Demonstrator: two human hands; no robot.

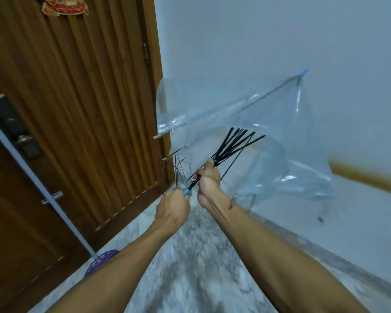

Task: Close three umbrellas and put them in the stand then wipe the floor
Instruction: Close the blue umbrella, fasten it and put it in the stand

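- Left hand point(173, 207) gripped the blue handle point(186, 192).
- Right hand point(209, 179) clutched the black ribs of the clear umbrella point(246, 123).
- Risk: fingers pinched, ribs bent if forced.

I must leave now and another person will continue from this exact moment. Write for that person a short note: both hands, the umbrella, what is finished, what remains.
Left hand: grips the blue handle end of the transparent umbrella.
Right hand: grips the shaft where the black ribs gather.
Umbrella: held in the air near the wooden door and the wall, canopy half collapsed, blue tip pointing up and right.
Done: closing has started, not finished.
Left: finish closing it and put it in the stand. No stand or other umbrellas are in view. Then wipe the floor.
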